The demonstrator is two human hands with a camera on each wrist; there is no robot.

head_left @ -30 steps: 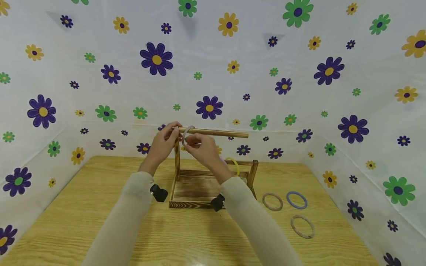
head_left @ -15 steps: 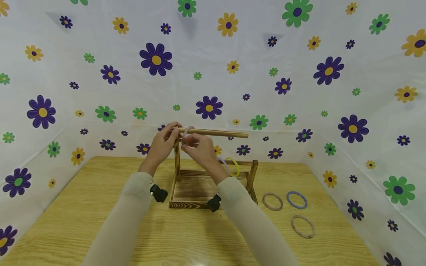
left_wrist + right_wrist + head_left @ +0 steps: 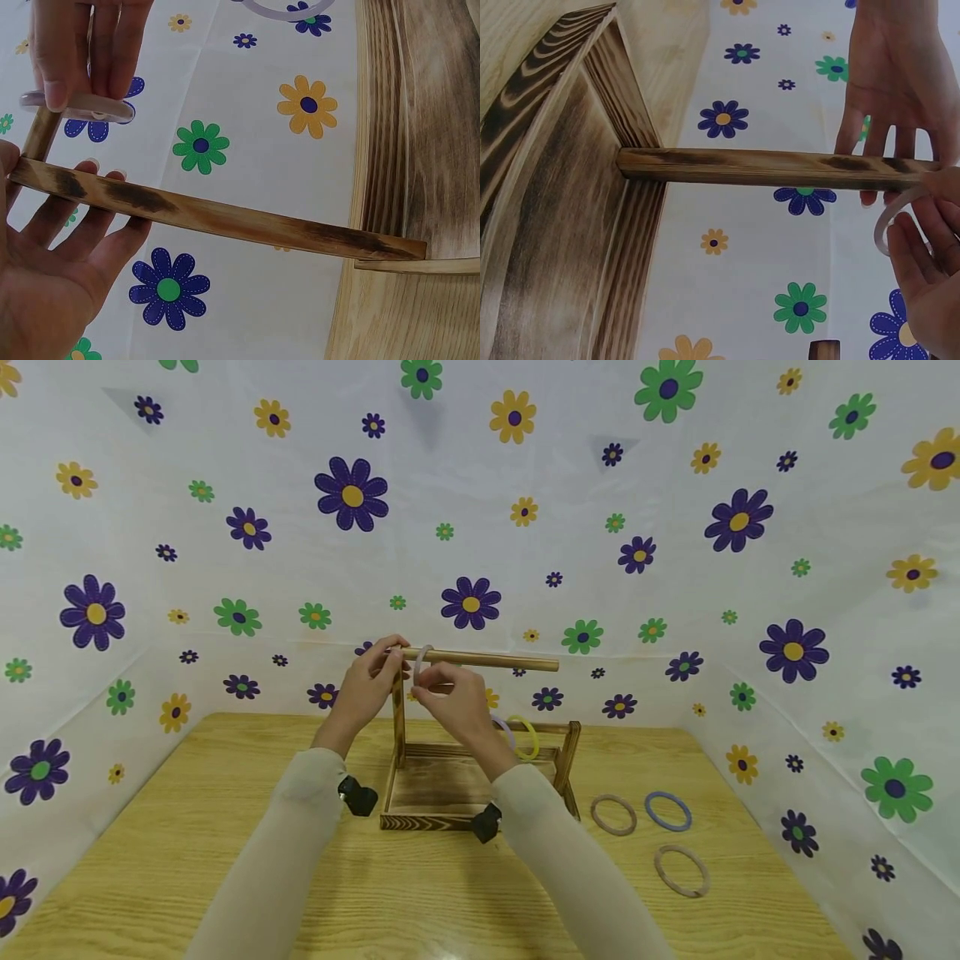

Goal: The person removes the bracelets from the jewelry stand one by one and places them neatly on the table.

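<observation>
A wooden stand has a tray base [image 3: 435, 822], an upright post [image 3: 399, 718] at its left and a round rod [image 3: 502, 661] running right from the post's top. My left hand [image 3: 371, 683] grips the post's top, its fingers [image 3: 97, 232] passing behind the wood in the left wrist view. Around the rod, near the post, hangs a pale greyish bangle [image 3: 418, 670]. My right hand [image 3: 459, 700] pinches its lower right side between thumb and fingers. In the right wrist view the bangle [image 3: 881, 229] is partly hidden by that hand.
On the stand's lower bar hang a yellow bangle [image 3: 535, 739] and a lilac bangle [image 3: 504, 729], the latter partly behind my right forearm. A blue bangle [image 3: 668, 811] and two brownish bangles, one nearer [image 3: 682, 871], lie on the table [image 3: 225, 860] at right.
My right hand and forearm have shifted slightly left, uncovering the lilac bangle. The bangle on the rod has turned a little in my fingers. My left hand stays put.
</observation>
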